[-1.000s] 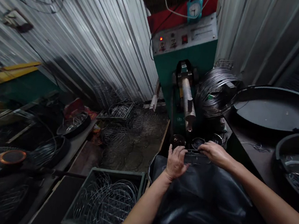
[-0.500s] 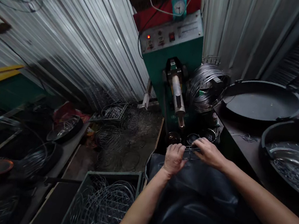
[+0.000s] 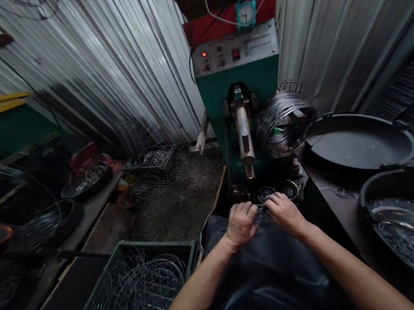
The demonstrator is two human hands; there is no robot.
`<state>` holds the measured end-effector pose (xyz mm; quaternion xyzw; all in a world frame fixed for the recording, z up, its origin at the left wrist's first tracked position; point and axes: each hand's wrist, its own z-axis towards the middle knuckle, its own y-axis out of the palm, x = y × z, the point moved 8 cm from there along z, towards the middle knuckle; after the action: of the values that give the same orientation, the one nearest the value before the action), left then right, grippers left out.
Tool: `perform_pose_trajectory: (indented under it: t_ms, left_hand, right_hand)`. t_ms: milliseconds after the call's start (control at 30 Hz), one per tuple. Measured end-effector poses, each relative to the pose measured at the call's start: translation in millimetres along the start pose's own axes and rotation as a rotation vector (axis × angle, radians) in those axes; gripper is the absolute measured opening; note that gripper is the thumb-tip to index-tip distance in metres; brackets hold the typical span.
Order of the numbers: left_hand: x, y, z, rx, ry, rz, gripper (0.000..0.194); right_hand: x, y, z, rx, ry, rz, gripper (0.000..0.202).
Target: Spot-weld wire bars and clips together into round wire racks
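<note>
My left hand [image 3: 242, 223] is closed on a small wire frame [image 3: 259, 215] above the dark apron [image 3: 277, 257]. Its fingers wrap over the near left side of the wires. On the other side my right hand [image 3: 284, 213] is closed on the same frame, its fingertips at the top right edge. Most of the frame is hidden behind the fingers, so its full shape does not show. Just beyond the hands are small round dishes [image 3: 240, 193]. Above them the electrode arm [image 3: 246, 145] of a green machine [image 3: 215, 94] points down toward me.
A green crate [image 3: 158, 244] holding round wire racks [image 3: 152, 286] stands at lower left. To the right, a bench carries a black round tray [image 3: 363, 141] and another tray [image 3: 368, 198] with a metal bowl [image 3: 410, 217] inside. A wire coil [image 3: 284, 122] hangs beside the machine.
Both hands stay on the wire frame. My right hand has shifted very slightly left and down, and the whole view has moved a little.
</note>
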<state>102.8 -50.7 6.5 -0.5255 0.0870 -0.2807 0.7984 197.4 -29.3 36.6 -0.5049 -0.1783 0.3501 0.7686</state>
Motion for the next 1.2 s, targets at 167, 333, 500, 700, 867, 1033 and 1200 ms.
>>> perform_pose_trajectory:
  t_ms: [167, 333, 500, 700, 867, 1033, 1200]
  left_hand:
    - [-14, -0.3, 2, 0.017, -0.034, -0.023, 0.052]
    - [-45, -6.1, 20, 0.059, -0.057, -0.073, 0.052]
    - [-68, -4.8, 49, 0.018, -0.033, -0.117, 0.05]
    - [-79, -4.0, 70, 0.025, -0.012, -0.142, 0.049]
    - [-82, -3.0, 73, 0.024, 0.008, -0.191, 0.051]
    - [-83, -2.3, 75, 0.03, 0.027, -0.229, 0.051]
    - [-83, -0.5, 78, 0.043, 0.066, -0.304, 0.052]
  right_hand:
    - [9, -3, 0, 0.023, 0.032, 0.093, 0.017]
    - [52, 4, 10, 0.058, 0.207, 0.231, 0.024]
    - [83, 15, 39, 0.044, 0.245, 0.236, 0.021]
    - [95, 11, 54, 0.117, 0.224, 0.167, 0.021]
    - [96, 9, 52, 0.153, 0.22, 0.13, 0.02]
    - [96, 8, 51, 0.16, 0.222, 0.134, 0.02]
    - [96, 6, 49, 0.147, 0.231, 0.137, 0.02]
